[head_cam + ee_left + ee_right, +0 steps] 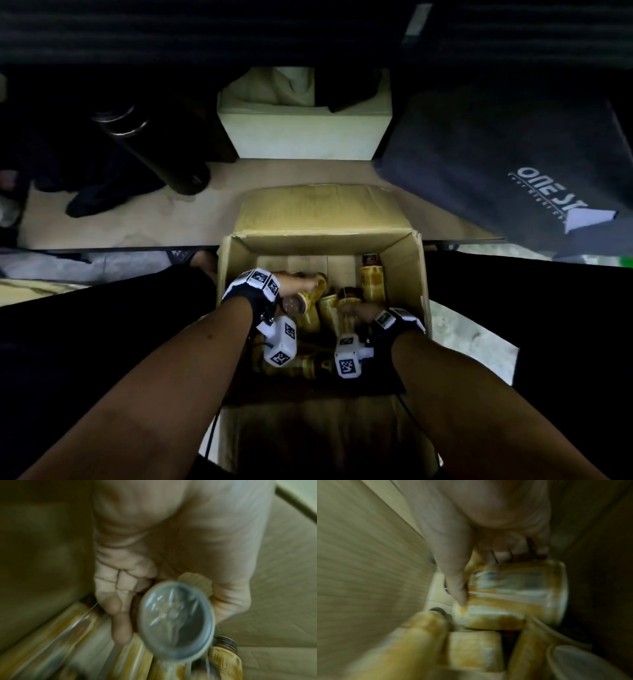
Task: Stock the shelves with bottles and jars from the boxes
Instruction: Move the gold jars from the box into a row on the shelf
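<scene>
Head view: both hands' fingers each grasp a yellow-labelled glass bottle, left (310, 291) and right (347, 306), inside an open cardboard box (404, 270); several bottles remain beneath, none shelved yet.

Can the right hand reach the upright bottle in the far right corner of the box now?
Probably not yet: the right hand already grips a bottle, though the upright bottle stands uncovered just beyond it.

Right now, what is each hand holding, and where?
Left hand grips a bottle round its body; right hand grips another bottle round its body.
</scene>
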`<state>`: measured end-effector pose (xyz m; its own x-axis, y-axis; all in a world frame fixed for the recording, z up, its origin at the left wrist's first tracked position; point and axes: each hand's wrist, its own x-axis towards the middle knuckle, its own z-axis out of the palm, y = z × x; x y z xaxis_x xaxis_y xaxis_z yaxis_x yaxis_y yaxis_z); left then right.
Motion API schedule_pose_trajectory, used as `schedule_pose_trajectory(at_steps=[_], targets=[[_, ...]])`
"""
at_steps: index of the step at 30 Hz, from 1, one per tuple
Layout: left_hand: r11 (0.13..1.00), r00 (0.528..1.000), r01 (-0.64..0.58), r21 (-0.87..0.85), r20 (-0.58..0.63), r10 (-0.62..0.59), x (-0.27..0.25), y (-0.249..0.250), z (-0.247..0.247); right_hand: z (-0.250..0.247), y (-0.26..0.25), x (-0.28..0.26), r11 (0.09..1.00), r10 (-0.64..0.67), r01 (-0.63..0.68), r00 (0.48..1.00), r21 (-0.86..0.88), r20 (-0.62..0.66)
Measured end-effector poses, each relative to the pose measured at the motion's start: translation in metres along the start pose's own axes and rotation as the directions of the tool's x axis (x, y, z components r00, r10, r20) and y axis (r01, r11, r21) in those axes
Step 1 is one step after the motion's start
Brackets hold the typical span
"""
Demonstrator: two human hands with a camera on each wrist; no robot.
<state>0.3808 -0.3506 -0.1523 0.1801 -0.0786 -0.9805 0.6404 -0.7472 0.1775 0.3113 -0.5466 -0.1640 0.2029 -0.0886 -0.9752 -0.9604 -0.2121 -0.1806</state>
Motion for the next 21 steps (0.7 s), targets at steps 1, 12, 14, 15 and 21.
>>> schedule_pose_trajectory(at_steps=[1, 12, 14, 15, 21], targets=[[1.000, 1.000, -0.009, -0.024, 0.014, 0.010, -0.002, -0.005, 0.004, -0.002, -0.004, -0.001, 1.000, -0.025, 0.025, 1.000, -0.016, -0.005], [0.879, 0.957, -0.289, -0.379, -0.107, 0.268, -0.064, -0.037, 0.032, -0.014, -0.035, -0.087, 0.950, -0.278, 0.242, 0.943, 0.199, 0.182], [0.849, 0.934, -0.356, -0.391, -0.121, 0.336, -0.085, -0.037, 0.037, -0.018, -0.035, -0.107, 0.917, -0.365, 0.319, 0.913, 0.239, 0.183], [0.829, 0.916, -0.401, -0.390, -0.141, 0.377, -0.093, -0.037, 0.037, -0.020, -0.036, -0.113, 0.898, -0.410, 0.360, 0.894, 0.254, 0.181], [0.644, 0.772, -0.634, -0.429, -0.304, 0.558, -0.158, -0.022, 0.028, -0.024, -0.045, -0.180, 0.701, -0.707, 0.663, 0.694, 0.262, 0.136]])
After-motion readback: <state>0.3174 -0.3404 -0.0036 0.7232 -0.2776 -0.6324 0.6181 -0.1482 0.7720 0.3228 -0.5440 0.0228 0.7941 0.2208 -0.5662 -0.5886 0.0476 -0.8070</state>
